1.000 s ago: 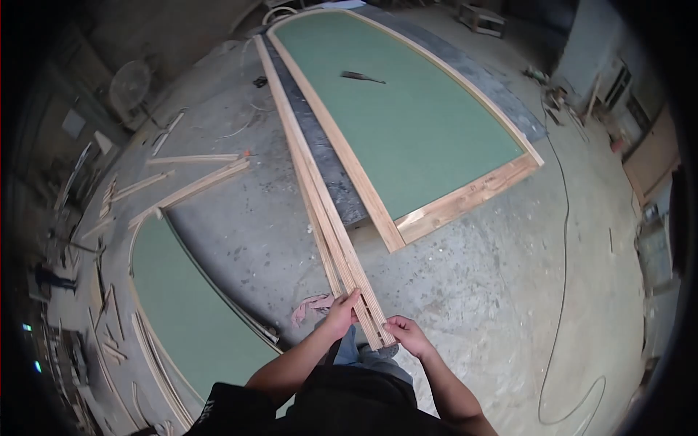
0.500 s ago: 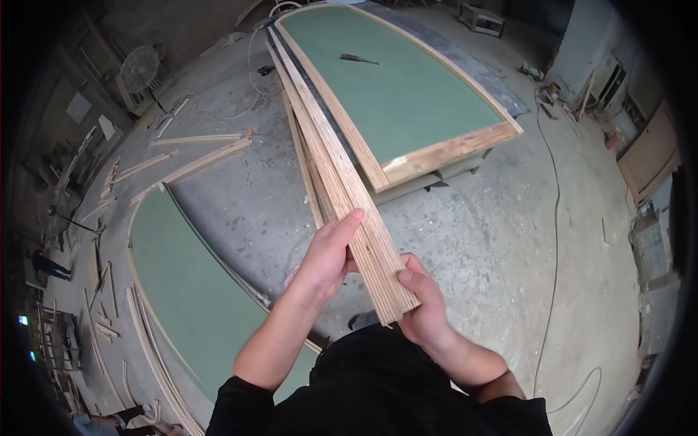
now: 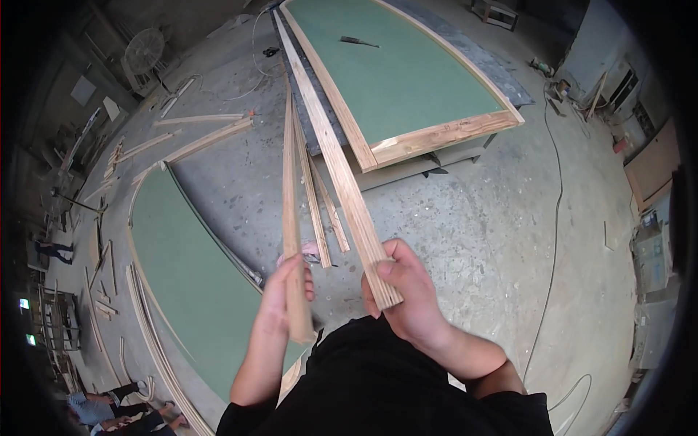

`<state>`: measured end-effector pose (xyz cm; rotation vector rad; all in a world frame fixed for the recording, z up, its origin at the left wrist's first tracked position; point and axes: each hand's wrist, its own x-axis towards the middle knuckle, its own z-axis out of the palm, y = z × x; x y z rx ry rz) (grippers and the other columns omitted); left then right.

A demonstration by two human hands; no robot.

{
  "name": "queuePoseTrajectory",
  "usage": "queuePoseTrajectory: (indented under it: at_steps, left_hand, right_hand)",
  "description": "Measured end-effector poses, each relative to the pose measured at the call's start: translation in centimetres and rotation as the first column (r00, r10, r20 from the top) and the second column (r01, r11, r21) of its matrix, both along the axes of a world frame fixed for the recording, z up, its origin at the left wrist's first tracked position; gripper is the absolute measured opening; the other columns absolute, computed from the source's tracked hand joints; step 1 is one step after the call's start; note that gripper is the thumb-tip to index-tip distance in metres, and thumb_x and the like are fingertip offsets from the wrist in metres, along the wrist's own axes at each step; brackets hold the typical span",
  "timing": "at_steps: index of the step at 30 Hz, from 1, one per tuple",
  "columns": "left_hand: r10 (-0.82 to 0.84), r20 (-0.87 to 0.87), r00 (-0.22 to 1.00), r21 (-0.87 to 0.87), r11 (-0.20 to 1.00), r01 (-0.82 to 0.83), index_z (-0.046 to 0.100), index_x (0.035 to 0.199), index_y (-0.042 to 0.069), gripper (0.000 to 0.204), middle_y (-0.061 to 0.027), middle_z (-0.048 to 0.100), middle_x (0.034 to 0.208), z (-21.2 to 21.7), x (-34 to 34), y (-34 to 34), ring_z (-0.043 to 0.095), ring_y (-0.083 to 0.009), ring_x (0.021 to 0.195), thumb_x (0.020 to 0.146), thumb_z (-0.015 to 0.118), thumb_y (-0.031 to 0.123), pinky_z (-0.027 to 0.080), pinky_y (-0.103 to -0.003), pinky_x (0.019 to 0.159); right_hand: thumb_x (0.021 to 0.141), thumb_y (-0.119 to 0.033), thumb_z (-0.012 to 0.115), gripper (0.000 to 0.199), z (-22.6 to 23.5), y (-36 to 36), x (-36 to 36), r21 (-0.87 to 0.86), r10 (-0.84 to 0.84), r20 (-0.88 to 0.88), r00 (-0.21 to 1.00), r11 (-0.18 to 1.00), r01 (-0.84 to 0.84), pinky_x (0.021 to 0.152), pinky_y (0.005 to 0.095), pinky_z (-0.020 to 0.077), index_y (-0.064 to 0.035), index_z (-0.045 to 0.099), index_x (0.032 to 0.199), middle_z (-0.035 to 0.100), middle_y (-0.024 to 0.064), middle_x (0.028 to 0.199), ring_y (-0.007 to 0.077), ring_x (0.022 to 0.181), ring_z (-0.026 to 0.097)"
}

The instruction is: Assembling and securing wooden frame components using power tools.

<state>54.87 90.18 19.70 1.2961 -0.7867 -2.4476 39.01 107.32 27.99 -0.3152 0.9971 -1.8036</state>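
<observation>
Left grip (image 3: 273,299): holding left strip (image 3: 291,211)
Right grip (image 3: 411,292): holding right strip (image 3: 340,171)
Panel (image 3: 392,80): beyond right grip
Rag (image 3: 309,251): just beyond left grip

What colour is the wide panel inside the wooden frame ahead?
The panel is a plain muted green, seen best in the head view.

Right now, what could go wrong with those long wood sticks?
The right hand holds a long strip that runs close beside the green panel in this view; swinging it might bump the panel's wooden frame. The left hand grips a second strip near two loose strips, so it could perhaps knock them.
</observation>
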Motion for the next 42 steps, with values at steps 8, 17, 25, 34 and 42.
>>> queuePoseTrajectory:
  at_steps: [8,17,25,34,42]
  left_hand:
    - [0.070,-0.099,0.993,-0.099,0.992,-0.080,0.056,0.117,0.007,0.037,-0.0016,0.060,0.082,1.9,-0.7,2.0,0.053,-0.0112,0.059,0.092,0.062,0.034,0.046,-0.029,0.051]
    - [0.103,-0.157,0.982,-0.195,0.972,-0.133,0.051,0.119,0.000,0.039,-0.0178,0.066,0.121,0.4,-4.8,5.4,0.062,-0.0260,0.110,0.096,0.055,0.031,0.047,-0.036,0.094]
    - [0.187,-0.179,0.966,-0.224,0.948,-0.225,0.053,0.109,0.005,0.031,-0.0086,0.060,0.094,0.1,-5.2,6.3,0.062,-0.0198,0.090,0.094,0.058,0.031,0.052,-0.035,0.083]
    - [0.068,-0.194,0.979,-0.205,0.973,-0.109,0.050,0.116,0.005,0.053,-0.0094,0.061,0.102,-2.3,-5.8,5.1,0.063,-0.0196,0.092,0.095,0.053,0.053,0.052,-0.034,0.077]
    - [0.031,-0.070,0.997,-0.066,0.997,-0.035,0.021,0.149,-0.003,0.090,-0.0246,0.046,0.138,-8.6,-11.6,-9.6,0.053,-0.0340,0.120,0.094,0.047,0.063,0.043,-0.046,0.104]
  right_hand:
    - [0.093,-0.019,0.051,0.019,-1.3,0.7,-2.4,0.025,0.116,0.048,0.992,0.993,-0.117,0.053,0.0312,0.0443,-0.0051,0.045,0.105,0.056,0.0117,0.072,0.0188,0.058,0.054]
    - [0.093,-0.021,0.064,0.037,-7.2,0.9,-0.8,0.307,0.311,0.089,0.946,0.895,-0.323,0.061,0.0307,0.0524,-0.0055,0.046,0.121,0.060,0.0062,0.088,0.0166,0.073,0.062]
    - [0.097,-0.025,0.062,0.039,-6.2,-0.6,2.4,0.308,0.265,0.131,0.955,0.905,-0.294,0.070,0.0387,0.0627,-0.0033,0.047,0.125,0.063,0.0119,0.100,0.0239,0.088,0.068]
    - [0.089,-0.013,0.068,0.043,-5.7,-0.8,2.9,0.265,0.215,0.045,0.976,0.939,-0.219,0.068,0.0374,0.0586,0.0003,0.050,0.125,0.063,0.0138,0.102,0.0226,0.087,0.066]
    - [0.084,-0.009,0.072,0.049,-3.6,1.7,0.9,0.467,0.203,0.050,0.978,0.861,-0.202,0.069,0.0369,0.0570,-0.0015,0.050,0.127,0.062,0.0094,0.101,0.0224,0.086,0.066]
